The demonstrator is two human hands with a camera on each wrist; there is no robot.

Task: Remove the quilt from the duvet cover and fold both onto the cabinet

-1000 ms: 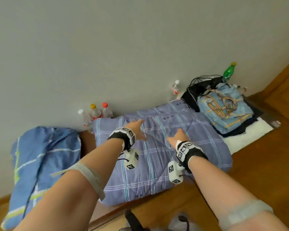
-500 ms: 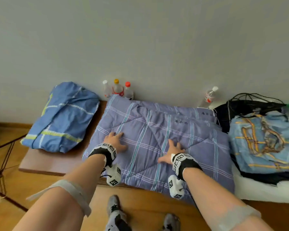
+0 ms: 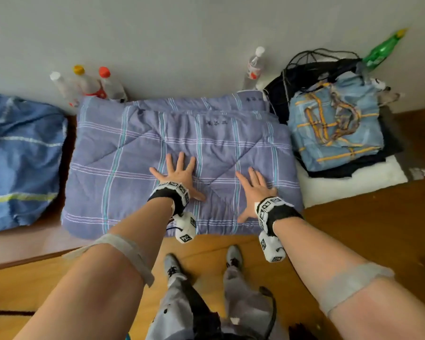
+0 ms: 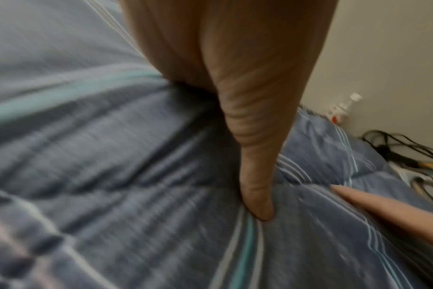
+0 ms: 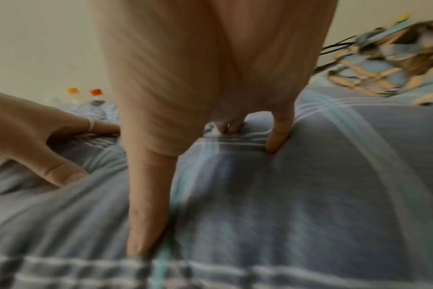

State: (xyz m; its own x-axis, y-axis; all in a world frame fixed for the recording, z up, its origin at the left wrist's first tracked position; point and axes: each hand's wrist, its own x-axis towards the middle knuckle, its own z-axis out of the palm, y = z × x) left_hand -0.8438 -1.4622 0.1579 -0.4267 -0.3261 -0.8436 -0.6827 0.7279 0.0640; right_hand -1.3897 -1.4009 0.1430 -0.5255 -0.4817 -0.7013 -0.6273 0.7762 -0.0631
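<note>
The folded purple plaid quilt (image 3: 182, 153) lies at mid-frame on the low cabinet (image 3: 22, 244). The left hand (image 3: 179, 173) and right hand (image 3: 255, 187) press flat on it, fingers straight and spread, grasping nothing. The folded blue duvet cover (image 3: 20, 158) sits at the left edge; capped bottles (image 3: 88, 84) stand along the wall at upper left.
</note>
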